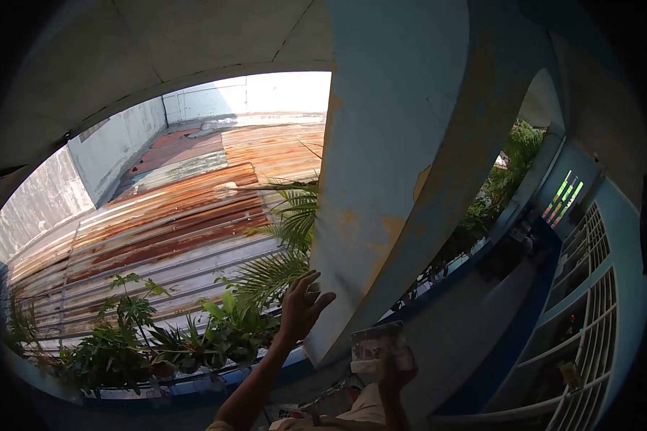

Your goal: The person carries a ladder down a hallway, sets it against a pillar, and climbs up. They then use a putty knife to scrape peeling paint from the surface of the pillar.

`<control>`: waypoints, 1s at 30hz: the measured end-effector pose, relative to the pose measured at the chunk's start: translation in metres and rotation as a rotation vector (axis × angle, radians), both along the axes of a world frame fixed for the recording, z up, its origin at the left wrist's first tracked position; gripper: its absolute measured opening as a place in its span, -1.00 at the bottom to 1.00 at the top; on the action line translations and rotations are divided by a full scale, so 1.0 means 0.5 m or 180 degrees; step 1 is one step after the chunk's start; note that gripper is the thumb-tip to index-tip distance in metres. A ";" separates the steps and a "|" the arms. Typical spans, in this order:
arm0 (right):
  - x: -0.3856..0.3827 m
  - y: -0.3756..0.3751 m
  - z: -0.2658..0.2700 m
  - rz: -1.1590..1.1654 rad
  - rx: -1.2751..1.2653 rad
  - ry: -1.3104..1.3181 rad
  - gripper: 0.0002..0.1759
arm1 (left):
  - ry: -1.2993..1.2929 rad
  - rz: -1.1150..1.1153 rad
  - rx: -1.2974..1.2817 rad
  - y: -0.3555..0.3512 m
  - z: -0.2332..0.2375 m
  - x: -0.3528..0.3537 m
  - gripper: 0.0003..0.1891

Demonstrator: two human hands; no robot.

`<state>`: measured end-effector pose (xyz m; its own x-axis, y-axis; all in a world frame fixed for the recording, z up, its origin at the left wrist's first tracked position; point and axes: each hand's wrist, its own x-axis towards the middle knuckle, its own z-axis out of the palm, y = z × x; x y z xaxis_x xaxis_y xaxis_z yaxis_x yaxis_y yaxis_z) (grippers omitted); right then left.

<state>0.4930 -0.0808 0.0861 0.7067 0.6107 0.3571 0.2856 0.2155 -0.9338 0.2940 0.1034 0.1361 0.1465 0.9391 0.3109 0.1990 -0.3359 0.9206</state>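
Observation:
My left hand (302, 305) is raised beside the lower part of a light blue pillar (388, 144), its fingers apart and nothing in it. Whether its fingertips touch the pillar cannot be made out. Orange-yellow patches show on the pillar where the paint is worn. Lower and to the right, my right hand (397, 366) is closed on a flat rectangular tool (374, 345) with whitish smears on its face. The tool is held near the pillar's base, in front of my body.
Potted plants (122, 352) line the ledge at the left, with palm fronds (295, 223) by the pillar. Beyond lies a rusty corrugated roof (180, 208). To the right, a dim corridor floor (467, 337) runs beside windows with white bars (589, 337).

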 end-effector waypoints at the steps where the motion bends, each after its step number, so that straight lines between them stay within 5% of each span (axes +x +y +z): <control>1: -0.037 0.029 0.032 -0.0475 0.0520 0.0091 -0.69 | -0.0018 -0.0002 0.0011 -0.041 0.029 -0.010 -0.18; 3: -0.071 0.057 0.110 -0.0953 0.1032 0.0174 -0.66 | 0.0117 -0.0395 0.0433 -0.132 0.097 -0.032 -0.15; 5: -0.090 0.055 0.223 -0.0172 0.1110 -0.0732 -0.42 | 0.0386 -0.0472 0.0857 -0.198 0.169 -0.039 -0.15; 12: -0.180 0.137 0.393 -0.0809 0.1535 -0.0830 -0.54 | 0.0864 0.0099 0.1618 -0.187 0.220 0.002 -0.19; 15: -0.165 0.143 0.423 -0.0813 0.1113 -0.1296 -0.52 | 0.0888 0.0738 0.1976 -0.155 0.261 0.013 -0.30; 16: -0.165 0.144 0.434 -0.0350 0.1254 -0.0633 -0.52 | 0.0941 0.0934 0.2156 -0.142 0.262 0.010 -0.34; 21: -0.154 0.173 0.470 -0.0219 0.1194 -0.0826 -0.63 | 0.0791 0.1400 0.2597 -0.082 0.250 0.017 -0.44; 25: -0.153 0.190 0.461 -0.0519 0.1039 -0.1578 -0.60 | 0.0684 0.1246 0.2555 -0.049 0.233 0.039 -0.50; 30: -0.146 0.212 0.456 -0.0870 0.1358 -0.1923 -0.66 | 0.0543 0.0429 0.2611 -0.014 0.231 0.066 -0.31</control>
<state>0.4200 0.0253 0.3141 0.4208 0.1671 0.8917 0.8118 0.3693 -0.4523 0.3271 0.0967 0.2517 0.1561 0.4385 0.8851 0.3992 -0.8476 0.3495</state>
